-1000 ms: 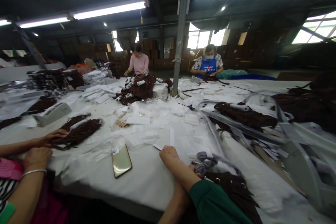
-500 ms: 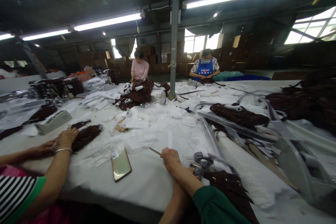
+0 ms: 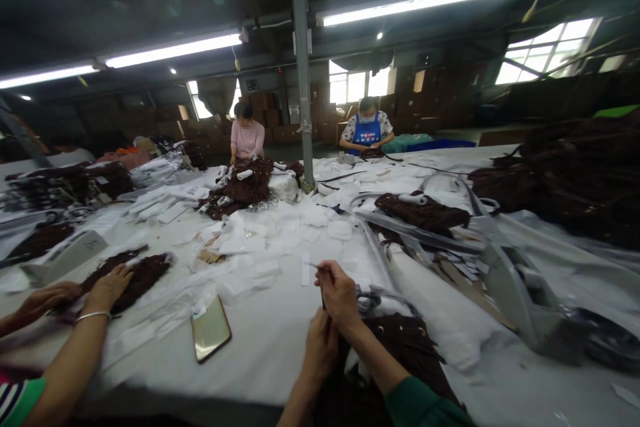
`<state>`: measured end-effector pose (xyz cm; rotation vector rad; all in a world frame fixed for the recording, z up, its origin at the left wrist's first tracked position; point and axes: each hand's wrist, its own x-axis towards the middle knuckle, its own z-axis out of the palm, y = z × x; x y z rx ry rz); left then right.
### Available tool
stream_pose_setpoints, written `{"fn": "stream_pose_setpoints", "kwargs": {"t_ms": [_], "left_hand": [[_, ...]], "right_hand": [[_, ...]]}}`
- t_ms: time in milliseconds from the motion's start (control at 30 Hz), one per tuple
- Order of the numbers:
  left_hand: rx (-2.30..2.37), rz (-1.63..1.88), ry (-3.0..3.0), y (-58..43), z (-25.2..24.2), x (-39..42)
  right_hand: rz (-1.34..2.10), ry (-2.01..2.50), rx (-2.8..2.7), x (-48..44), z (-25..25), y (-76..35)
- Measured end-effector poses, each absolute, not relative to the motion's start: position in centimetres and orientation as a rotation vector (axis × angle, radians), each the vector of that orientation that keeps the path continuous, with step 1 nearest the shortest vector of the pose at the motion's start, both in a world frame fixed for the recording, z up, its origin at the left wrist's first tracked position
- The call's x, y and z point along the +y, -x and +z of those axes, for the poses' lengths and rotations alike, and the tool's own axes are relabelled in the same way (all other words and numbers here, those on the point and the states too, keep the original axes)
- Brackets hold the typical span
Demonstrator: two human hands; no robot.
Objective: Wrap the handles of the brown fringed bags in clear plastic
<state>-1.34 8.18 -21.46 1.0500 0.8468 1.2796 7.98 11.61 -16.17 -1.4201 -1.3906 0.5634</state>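
My right hand (image 3: pixel 340 290), in a green sleeve, is closed in a pinch on a thin brown strip (image 3: pixel 323 295). A narrow tip pokes out to the left of its fingertips. Just below, my left hand (image 3: pixel 320 345) is closed around the lower part of the strip, close under my right wrist. A dark brown fringed piece with gold-coloured eyelets (image 3: pixel 400 340) lies under and right of my hands. Grey wrapped rings (image 3: pixel 369 300) are partly hidden behind my right hand. A small white card (image 3: pixel 305 270) lies just beyond my fingertips.
A phone (image 3: pixel 211 328) lies to the left. Further left, a co-worker's hands (image 3: pixel 107 290) rest on a brown fringed piece (image 3: pixel 145 280). A grey tape dispenser (image 3: pixel 533 300) stands at right. White slips (image 3: pixel 265 267), a post (image 3: pixel 301 80) and two people are beyond.
My view has swung right. My right hand has turned upright and risen, bringing the strip's length down toward my left hand, which now shows beneath it. The co-worker's hands remain on the fringed piece.
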Motion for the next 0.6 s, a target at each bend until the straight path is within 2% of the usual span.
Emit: {"fn": "stream_pose_setpoints", "kwargs": {"t_ms": [100,200,467,600], "left_hand": [[0.917,1.262,-1.176,0.2,-22.8,8.1],[0.9,1.242,-0.988,0.8,-23.4,8.6],[0.757,1.265,-0.757,1.6,-23.6,9.0],[0.737,1.274,-0.724,1.5,-24.0,9.0]], "right_hand": [[0.702,1.368,-1.101,10.1,-17.2,-12.0],[0.787,1.329,-1.027,8.4,-18.5,-14.4],[0.97,1.479,-1.227,6.1,-18.5,-13.5],[0.895,1.523,-1.363,5.6,-17.7,-13.6]]}}
